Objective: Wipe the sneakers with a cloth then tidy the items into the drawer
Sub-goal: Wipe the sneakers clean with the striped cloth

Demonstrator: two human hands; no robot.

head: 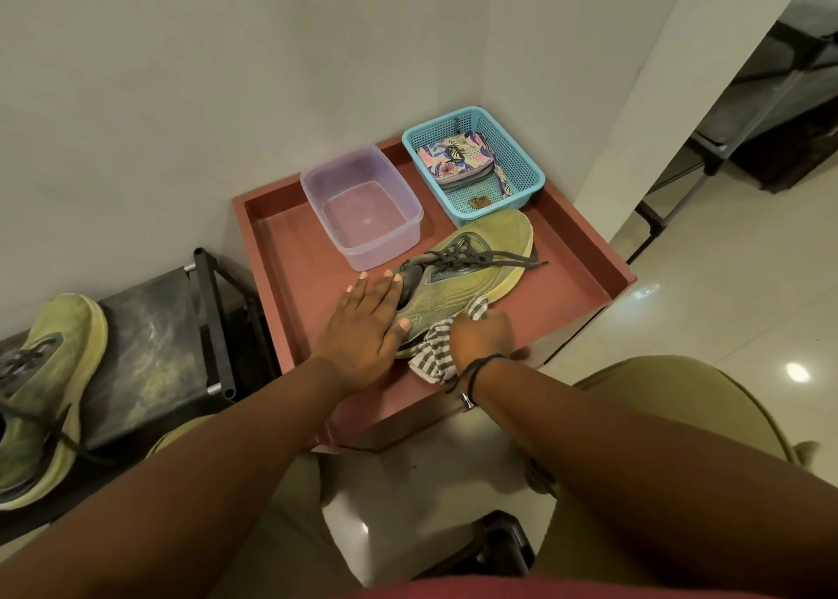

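Lying on its side on the red tray [585,254], the green sneaker [471,272] points its toe away toward the blue basket [526,177], while the left hand [362,326] presses flat, fingers spread, on the heel and the right hand [483,340] clutches the striped cloth [435,353] against its near side.

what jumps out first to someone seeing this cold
An olive-green sneaker lies on its side on the reddish tray table, the left hand steadying it while the right hand presses a striped cloth to its heel. Behind sit a clear tub and blue basket.
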